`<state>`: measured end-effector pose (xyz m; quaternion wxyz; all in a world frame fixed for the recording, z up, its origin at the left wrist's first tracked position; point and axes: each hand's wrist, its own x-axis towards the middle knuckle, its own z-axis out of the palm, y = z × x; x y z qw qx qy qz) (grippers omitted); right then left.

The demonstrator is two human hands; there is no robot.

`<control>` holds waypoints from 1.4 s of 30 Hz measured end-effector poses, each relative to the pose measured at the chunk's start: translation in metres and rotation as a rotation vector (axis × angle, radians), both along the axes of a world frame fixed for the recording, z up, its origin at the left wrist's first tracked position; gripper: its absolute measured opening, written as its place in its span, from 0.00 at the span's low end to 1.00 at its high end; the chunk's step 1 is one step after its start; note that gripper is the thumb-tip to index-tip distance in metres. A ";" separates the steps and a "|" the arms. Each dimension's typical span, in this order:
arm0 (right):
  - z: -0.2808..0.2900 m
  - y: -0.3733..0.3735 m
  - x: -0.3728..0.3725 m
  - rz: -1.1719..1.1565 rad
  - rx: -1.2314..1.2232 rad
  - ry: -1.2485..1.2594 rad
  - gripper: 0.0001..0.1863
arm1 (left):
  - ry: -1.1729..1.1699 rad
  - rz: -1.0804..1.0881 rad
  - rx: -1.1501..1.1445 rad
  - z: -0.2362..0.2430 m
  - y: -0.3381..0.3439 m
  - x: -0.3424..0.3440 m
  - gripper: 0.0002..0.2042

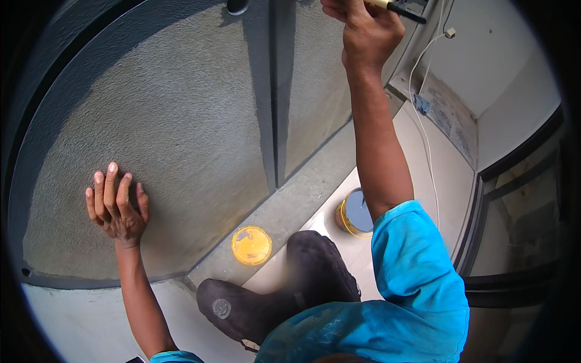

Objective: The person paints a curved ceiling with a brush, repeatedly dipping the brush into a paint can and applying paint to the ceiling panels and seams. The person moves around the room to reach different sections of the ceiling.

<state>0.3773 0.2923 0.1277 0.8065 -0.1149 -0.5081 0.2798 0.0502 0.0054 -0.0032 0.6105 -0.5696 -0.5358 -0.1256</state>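
My left hand (121,209) rests on the rough grey wall panel (175,115), fingers stretched out and holding nothing. Up at the top edge of the picture, my right hand (369,33) is closed around a paintbrush (407,12) with a cream and black handle; its bristles are out of sight. Dark grey paint runs along the panel's curved border and down both sides of the groove (273,91). Behind my right arm on the floor stands a yellow paint bucket (348,212) with blue-grey paint in it.
A yellow lid (252,245) smeared with paint lies on the grey ledge (321,175) below the panel. A white cable (428,142) trails over the pale floor, past a blue rag (421,104). A dark-framed glass door (514,206) stands on the right.
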 end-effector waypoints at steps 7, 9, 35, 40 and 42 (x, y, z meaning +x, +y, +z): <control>-0.066 0.009 -0.018 -0.039 0.103 0.083 0.18 | 0.005 -0.012 0.011 -0.001 -0.001 -0.004 0.14; -0.058 0.012 -0.023 0.031 0.094 0.173 0.19 | 0.005 -0.009 0.009 -0.003 0.001 -0.004 0.14; -0.008 -0.009 0.036 -0.518 0.572 -0.836 0.16 | -0.045 -0.042 0.031 -0.004 0.003 -0.002 0.14; 0.054 -0.023 0.018 -0.438 0.416 -0.814 0.09 | -0.049 -0.025 0.008 -0.005 0.002 -0.002 0.14; 0.062 -0.023 0.016 -0.475 0.496 -0.741 0.09 | -0.029 -0.024 0.006 -0.003 0.002 -0.003 0.14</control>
